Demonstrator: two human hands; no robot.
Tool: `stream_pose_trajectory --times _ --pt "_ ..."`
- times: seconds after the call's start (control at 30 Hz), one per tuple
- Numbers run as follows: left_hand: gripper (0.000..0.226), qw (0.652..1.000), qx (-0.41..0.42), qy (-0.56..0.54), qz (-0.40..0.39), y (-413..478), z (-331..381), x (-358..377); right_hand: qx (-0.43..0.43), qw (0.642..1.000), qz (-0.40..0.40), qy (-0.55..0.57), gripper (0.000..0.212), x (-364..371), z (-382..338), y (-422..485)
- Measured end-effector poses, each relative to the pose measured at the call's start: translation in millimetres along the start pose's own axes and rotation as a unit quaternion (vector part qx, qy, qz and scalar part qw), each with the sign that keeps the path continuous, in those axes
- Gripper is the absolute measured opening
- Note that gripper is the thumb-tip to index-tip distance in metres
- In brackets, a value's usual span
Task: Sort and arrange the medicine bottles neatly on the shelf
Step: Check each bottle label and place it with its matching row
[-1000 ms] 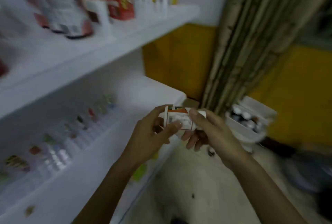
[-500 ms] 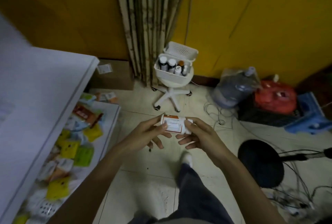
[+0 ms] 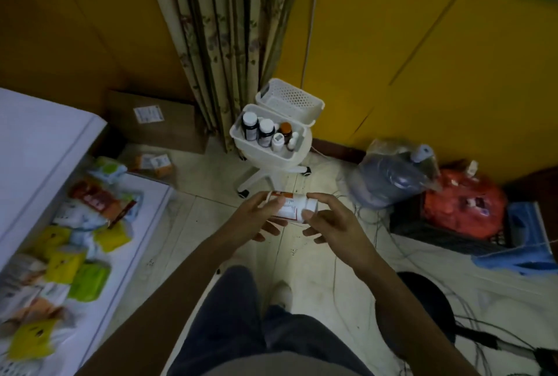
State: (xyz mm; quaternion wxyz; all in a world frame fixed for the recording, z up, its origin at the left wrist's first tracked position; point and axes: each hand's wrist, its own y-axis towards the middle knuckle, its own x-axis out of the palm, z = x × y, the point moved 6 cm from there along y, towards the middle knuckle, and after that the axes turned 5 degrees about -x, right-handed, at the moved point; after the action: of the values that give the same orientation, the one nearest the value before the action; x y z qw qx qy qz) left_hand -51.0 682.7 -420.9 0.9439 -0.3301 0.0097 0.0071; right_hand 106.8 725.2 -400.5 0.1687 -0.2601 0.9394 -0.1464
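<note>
Holds bottle (image 3: pixel 294 209) sideways, left hand (image 3: pixel 256 220) and right hand (image 3: pixel 335 226) pinching its ends with fingertips; seems light, stiff, slippery; best gripped round the labelled middle.

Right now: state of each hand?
Left hand: holds the bottle.
Right hand: pinches the bottle's other end.

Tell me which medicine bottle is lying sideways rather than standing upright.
The white bottle with the orange label, held sideways between the left hand and right hand; the bottles in the white basket all stand upright.
</note>
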Motion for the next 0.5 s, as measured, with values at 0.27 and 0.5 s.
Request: stream_pose_trajectory --times 0.27,0.5 --pt "0.029 0.998 -0.052 -0.019 0.017 128 22 -49 -0.006 0.997 0.053 -0.063 0.029 -12 -4 138" --pt "0.07 0.933 -0.003 0.36 0.026 224 16 -80 0.025 0.93 0.043 -0.364 0.038 -30 7 252"
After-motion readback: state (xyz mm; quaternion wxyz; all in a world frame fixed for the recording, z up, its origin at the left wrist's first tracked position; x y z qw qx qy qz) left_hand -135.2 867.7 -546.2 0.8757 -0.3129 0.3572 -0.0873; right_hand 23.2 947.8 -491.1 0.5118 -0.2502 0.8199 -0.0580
